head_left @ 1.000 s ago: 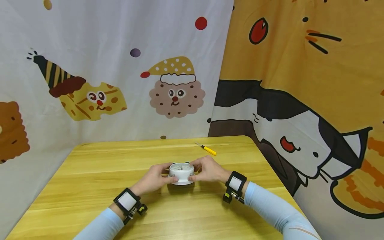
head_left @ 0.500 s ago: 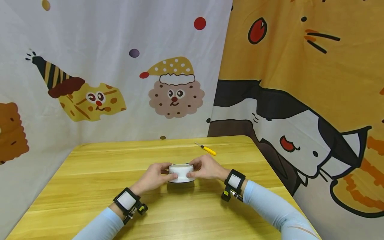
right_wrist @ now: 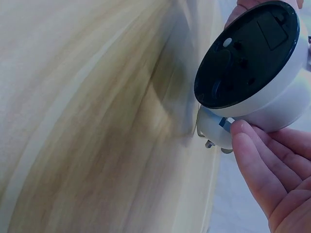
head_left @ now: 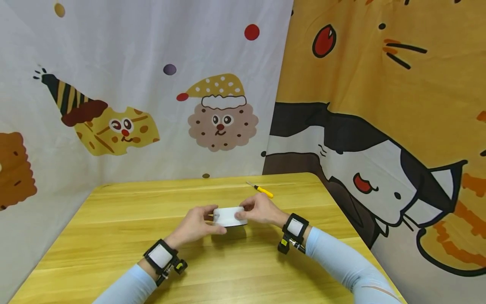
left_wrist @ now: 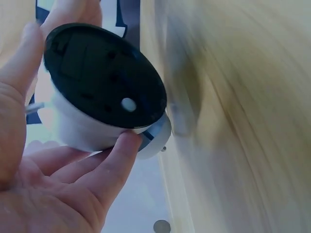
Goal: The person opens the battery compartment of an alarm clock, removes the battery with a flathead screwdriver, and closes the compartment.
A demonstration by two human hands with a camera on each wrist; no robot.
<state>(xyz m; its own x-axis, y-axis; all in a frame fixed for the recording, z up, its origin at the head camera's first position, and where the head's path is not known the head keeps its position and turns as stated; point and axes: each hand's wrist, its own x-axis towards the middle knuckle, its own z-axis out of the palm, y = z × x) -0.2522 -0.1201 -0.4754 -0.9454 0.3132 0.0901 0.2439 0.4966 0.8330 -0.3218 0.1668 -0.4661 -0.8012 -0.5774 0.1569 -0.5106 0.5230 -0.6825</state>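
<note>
A white round alarm clock [head_left: 228,217] is held a little above the table between both hands. Its black back with a battery cover [right_wrist: 272,30] shows in the wrist views, and a small bell [right_wrist: 212,127] sticks out at its rim. The left hand [head_left: 197,221] has its fingers against the clock's side, while its thumb lies at the near edge; whether that thumb touches cannot be told. With thumb and fingers, the right hand [head_left: 260,211] pinches the other side. The dial is hidden from the head view.
A small screwdriver with a yellow handle [head_left: 264,191] lies towards the back of the wooden table [head_left: 133,228]. Cartoon-printed curtains [head_left: 133,50] hang behind the table and along its right side.
The clock has been tipped: its dial showed from above a second ago, and now only its white side shows. The left thumb has slid lower off the clock's front.
</note>
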